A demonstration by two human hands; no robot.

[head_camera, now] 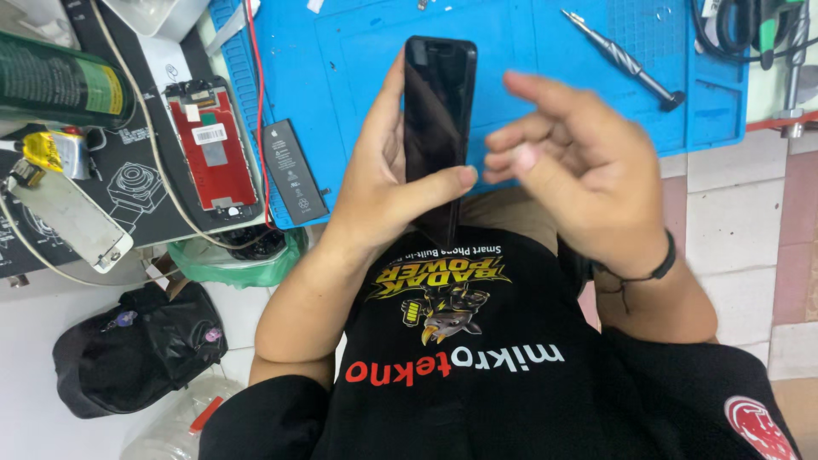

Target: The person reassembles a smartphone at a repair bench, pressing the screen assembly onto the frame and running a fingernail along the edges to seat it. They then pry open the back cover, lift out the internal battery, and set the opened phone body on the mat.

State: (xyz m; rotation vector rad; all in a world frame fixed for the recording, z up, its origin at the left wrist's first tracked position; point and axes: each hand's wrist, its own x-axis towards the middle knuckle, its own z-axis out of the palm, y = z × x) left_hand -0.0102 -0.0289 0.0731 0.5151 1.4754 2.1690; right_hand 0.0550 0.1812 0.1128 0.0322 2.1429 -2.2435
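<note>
Black phone is gripped upright in left hand; right hand hovers beside it, fingers loosely curled, empty. Battery, red screen panel and screwdriver lie unused on the worktop's blue mat.

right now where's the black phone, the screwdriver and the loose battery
black phone [437, 111], head view, middle of its dark screen, held in the left hand [383, 192]
screwdriver [625, 60], head view, middle of its metal handle on the blue mat [528, 34]
loose battery [294, 170], head view, centre of its black face
</note>
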